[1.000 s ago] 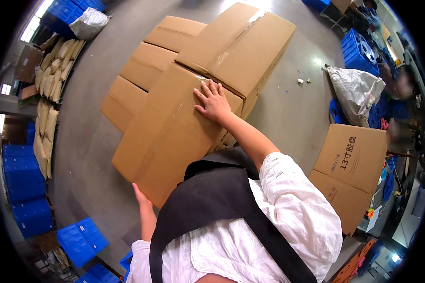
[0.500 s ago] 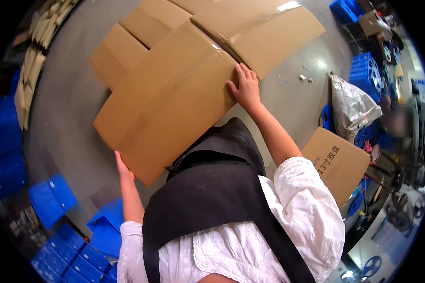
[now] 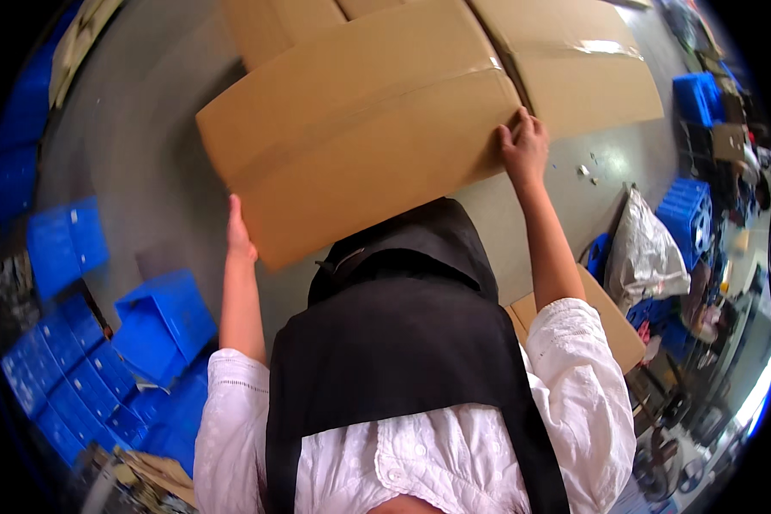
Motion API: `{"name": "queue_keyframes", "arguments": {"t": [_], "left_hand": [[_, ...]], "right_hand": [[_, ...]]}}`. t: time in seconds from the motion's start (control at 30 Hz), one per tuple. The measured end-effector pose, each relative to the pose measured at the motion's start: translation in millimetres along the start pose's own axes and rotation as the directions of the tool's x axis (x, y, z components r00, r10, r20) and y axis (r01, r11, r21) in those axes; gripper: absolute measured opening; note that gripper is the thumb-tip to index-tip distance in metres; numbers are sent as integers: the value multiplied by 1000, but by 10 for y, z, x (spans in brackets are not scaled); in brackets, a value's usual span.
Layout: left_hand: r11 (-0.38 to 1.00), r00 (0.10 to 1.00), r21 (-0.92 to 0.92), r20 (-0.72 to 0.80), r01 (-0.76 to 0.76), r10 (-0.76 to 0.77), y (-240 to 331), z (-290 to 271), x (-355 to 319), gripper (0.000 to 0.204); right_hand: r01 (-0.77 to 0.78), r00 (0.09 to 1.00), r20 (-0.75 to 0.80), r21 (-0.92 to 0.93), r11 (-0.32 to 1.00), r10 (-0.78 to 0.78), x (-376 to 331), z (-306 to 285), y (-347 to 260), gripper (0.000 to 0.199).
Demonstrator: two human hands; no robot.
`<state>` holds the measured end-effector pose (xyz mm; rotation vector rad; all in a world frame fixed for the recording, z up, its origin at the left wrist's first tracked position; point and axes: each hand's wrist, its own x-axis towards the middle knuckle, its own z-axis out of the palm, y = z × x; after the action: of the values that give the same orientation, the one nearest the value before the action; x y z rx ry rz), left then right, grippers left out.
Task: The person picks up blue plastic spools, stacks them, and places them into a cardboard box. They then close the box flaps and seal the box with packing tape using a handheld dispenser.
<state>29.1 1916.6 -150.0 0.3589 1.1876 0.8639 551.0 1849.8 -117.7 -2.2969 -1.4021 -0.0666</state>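
Observation:
A large taped cardboard box [image 3: 360,128] lies in front of me, slightly slanted, its right end against another cardboard box [image 3: 582,86]. My left hand [image 3: 242,230] is pressed to its near left corner, with the thumb up along the edge and the other fingers hidden. At the near right corner, my right hand [image 3: 525,147] grips the box with bent fingers over the edge. Whether the box is lifted or rests on something, I cannot tell. Behind it, more cardboard boxes [image 3: 287,26] stand close together.
Blue plastic bins [image 3: 167,321] stand on the left near my elbow, with stacked blue bins [image 3: 68,368] beside them. To the right are a silver sack [image 3: 647,257], a blue crate [image 3: 687,210] and another carton [image 3: 612,321] partly behind my right arm. Small scraps [image 3: 584,170] lie on the grey floor.
The box has turned clockwise, its left end swinging away from me, and sits more squarely against the box on its right. Both hands have stayed on it. The whole view has also shifted.

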Motion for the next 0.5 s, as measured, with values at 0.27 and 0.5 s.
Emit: {"name": "queue_keyframes", "arguments": {"t": [0.27,0.5], "left_hand": [[997,999,-67,28,-38,39,44,-10,76,58],[984,989,-100,10,-148,150,-414,-383,-43,63]], "right_hand": [[49,986,161,28,998,-52,250,-55,25,53],[27,935,348,-251,968,64,196,-288,-50,65]]}}
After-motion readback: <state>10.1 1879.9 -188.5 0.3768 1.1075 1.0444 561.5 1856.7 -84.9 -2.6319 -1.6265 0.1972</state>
